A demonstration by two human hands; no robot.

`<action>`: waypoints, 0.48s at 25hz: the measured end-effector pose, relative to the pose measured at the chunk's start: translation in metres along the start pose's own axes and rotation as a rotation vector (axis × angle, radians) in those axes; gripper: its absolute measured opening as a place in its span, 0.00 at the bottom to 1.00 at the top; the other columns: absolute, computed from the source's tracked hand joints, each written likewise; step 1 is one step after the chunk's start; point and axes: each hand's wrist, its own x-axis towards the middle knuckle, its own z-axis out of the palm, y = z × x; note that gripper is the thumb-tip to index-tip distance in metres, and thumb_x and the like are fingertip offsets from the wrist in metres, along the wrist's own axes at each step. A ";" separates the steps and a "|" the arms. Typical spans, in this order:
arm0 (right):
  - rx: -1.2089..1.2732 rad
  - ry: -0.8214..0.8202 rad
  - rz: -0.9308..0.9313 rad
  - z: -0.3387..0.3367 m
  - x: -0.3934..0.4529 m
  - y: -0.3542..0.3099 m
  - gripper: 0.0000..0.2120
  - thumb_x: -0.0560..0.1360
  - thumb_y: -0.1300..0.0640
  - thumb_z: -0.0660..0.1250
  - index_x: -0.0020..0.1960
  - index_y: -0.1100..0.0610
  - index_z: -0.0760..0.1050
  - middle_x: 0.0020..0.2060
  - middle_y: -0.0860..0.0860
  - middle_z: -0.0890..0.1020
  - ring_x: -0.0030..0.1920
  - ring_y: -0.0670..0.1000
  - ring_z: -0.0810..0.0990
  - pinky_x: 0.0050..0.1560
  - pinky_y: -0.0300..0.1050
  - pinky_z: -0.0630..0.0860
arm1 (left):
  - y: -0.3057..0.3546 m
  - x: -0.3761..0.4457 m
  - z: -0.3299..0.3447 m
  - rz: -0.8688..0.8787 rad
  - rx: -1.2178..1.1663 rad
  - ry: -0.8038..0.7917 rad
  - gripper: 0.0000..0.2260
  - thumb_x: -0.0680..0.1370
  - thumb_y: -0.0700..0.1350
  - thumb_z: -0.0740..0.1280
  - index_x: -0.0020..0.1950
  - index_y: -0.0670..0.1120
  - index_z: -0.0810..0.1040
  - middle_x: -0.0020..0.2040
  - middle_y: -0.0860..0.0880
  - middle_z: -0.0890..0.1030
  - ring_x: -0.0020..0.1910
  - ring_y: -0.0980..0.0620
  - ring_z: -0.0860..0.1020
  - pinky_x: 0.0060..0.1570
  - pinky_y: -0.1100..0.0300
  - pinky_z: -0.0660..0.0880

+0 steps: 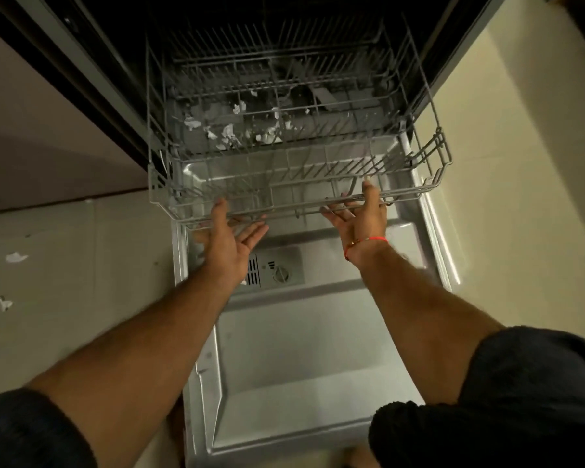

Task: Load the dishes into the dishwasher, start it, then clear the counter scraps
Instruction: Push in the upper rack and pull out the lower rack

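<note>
The dishwasher door (301,383) lies open and flat below me. The empty grey wire rack (429,163) is drawn partway out over it. My left hand (232,241) is palm up under the rack's front rim, fingers straight, thumb raised against the wires. My right hand (358,216) does the same further right, its fingers flat under the rim and its thumb pointing up. Several white scraps (230,131) lie on the tub floor beneath the rack. No dishes are in view.
The detergent dispenser (279,270) sits in the door's inner face between my forearms. Two white scraps (16,256) lie on the tiled floor (65,298) at left. A cabinet front (31,130) stands left of the machine, pale tiles to the right.
</note>
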 end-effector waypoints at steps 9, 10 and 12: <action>0.062 0.015 0.028 -0.072 -0.062 0.026 0.15 0.80 0.54 0.65 0.63 0.54 0.66 0.52 0.59 0.76 0.50 0.65 0.81 0.52 0.64 0.80 | -0.053 -0.080 -0.035 -0.008 -0.087 0.139 0.29 0.78 0.54 0.70 0.76 0.47 0.66 0.71 0.38 0.71 0.57 0.36 0.83 0.46 0.45 0.83; 0.064 0.024 0.036 -0.079 -0.067 0.028 0.17 0.80 0.54 0.65 0.66 0.54 0.65 0.52 0.59 0.75 0.51 0.65 0.81 0.53 0.64 0.80 | -0.057 -0.088 -0.039 -0.017 -0.089 0.156 0.28 0.78 0.54 0.70 0.74 0.47 0.67 0.70 0.38 0.71 0.58 0.35 0.82 0.45 0.46 0.83; 0.064 0.043 0.050 -0.094 -0.079 0.033 0.24 0.79 0.53 0.65 0.72 0.53 0.62 0.51 0.58 0.75 0.52 0.65 0.81 0.53 0.61 0.80 | -0.065 -0.105 -0.044 -0.030 -0.072 0.172 0.19 0.79 0.54 0.69 0.66 0.48 0.72 0.67 0.39 0.74 0.58 0.36 0.82 0.44 0.47 0.83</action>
